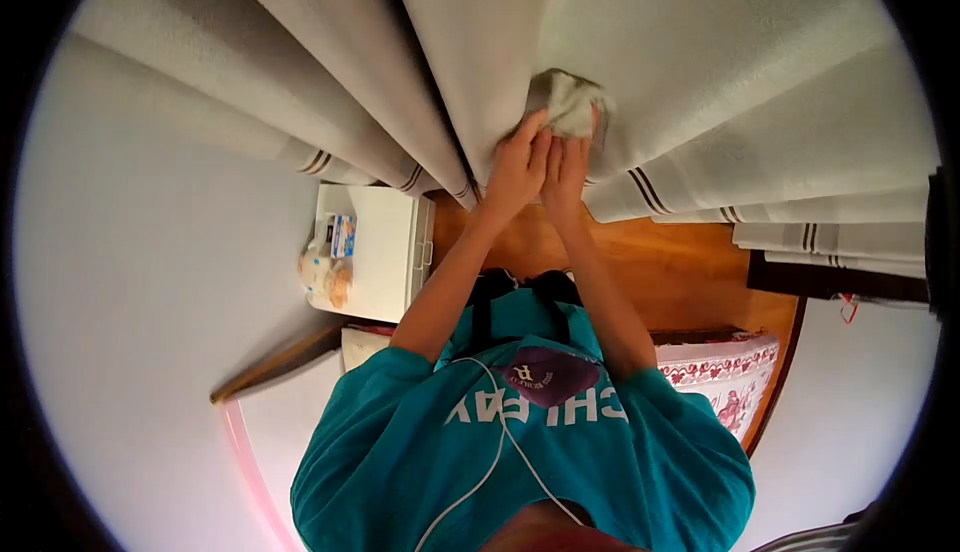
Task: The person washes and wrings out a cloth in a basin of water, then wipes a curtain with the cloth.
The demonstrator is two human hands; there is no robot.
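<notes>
My left hand (518, 164) and my right hand (567, 164) are raised in front of me, side by side and touching. Between their fingers is a crumpled pale grey-green cloth (573, 102), bunched up against the long grey curtain (690, 62). Both hands are closed on it, fingertips pointing away from me. Whether the cloth is a separate piece or a gathered part of the curtain, I cannot tell. Some of the fingertips are hidden in its folds.
To the left stands a white cabinet (385, 242) with a plush toy (325, 277) and a small blue box (343, 236) on top. Wooden floor (640, 267) lies below my arms. Behind me on the right is a bed with red-patterned white bedding (720, 377).
</notes>
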